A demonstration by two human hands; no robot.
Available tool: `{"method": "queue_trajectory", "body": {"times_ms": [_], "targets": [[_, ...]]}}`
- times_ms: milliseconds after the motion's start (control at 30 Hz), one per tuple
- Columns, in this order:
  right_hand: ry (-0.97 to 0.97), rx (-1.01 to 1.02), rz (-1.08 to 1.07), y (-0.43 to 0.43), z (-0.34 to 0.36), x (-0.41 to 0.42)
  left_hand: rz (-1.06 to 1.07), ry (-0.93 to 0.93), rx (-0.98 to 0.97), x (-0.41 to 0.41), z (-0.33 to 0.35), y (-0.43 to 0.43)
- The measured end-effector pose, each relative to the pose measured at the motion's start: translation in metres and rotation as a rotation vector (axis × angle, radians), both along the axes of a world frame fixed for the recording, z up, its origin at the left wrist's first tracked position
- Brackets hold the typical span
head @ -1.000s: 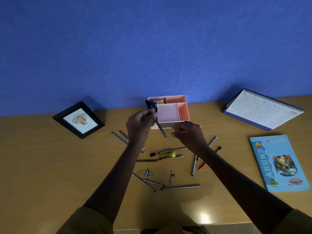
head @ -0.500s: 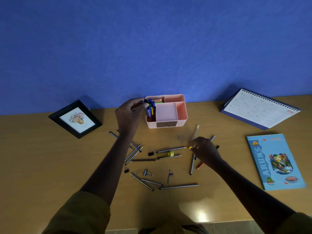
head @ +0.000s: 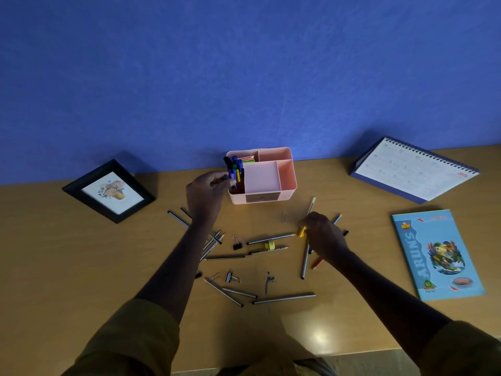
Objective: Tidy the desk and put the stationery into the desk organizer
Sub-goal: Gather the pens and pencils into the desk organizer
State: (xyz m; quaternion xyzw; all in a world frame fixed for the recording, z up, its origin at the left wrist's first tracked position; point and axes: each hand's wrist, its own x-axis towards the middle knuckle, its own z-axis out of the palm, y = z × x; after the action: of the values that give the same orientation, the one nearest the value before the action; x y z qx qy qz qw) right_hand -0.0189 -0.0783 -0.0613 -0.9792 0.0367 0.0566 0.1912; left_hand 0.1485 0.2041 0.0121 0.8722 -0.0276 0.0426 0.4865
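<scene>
Head view is directed down onto a wooden desk (head: 81,267) set against a blue wall. The pink desk organizer (head: 288,173) is found at the far centre of the desk, close to the wall. It is divided into open compartments, and a small drawer front is set in its near wall. Its near-left compartment is packed with upright markers (head: 235,169) in blue, black, green and yellow, and coloured sticky notes (head: 248,158) are seen in the far-left one. The left hand (head: 204,194) is held at the organizer's left rim, with its fingertips drawn together among the marker stems. This is judged to be for settling an item upright there, though whether anything is pinched cannot be told. The right hand (head: 322,234) is lowered to the desk right of centre, its fingers curled round a yellow-ended pen (head: 311,206) whose pale shaft projects toward the organizer. This grip is judged to be a pick-up for the next deposit. Pencils (head: 271,238), binder clips (head: 237,246) and a paper clip (head: 284,217) are scattered across the middle of the desk, apart from the organizer, so the task is judged far from complete. A photo frame (head: 108,191) at far left, a desk calendar (head: 412,169) at far right and a blue exercise book (head: 436,253) at right are noted beyond the clutter.
</scene>
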Motion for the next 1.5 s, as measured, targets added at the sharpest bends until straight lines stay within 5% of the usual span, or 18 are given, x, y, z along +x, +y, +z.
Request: {"method": "queue_trajectory", "body": {"times_ms": [833, 1500], "targets": [[-0.109, -0.332, 0.358, -0.013, -0.003, 0.027, -0.016, 0.049, 0.059, -0.006, -0.017, 0.003], [-0.392, 0.521, -0.201, 0.090, 0.122, 0.098, 0.074, 0.174, 0.085, -0.067, -0.040, 0.039]]}}
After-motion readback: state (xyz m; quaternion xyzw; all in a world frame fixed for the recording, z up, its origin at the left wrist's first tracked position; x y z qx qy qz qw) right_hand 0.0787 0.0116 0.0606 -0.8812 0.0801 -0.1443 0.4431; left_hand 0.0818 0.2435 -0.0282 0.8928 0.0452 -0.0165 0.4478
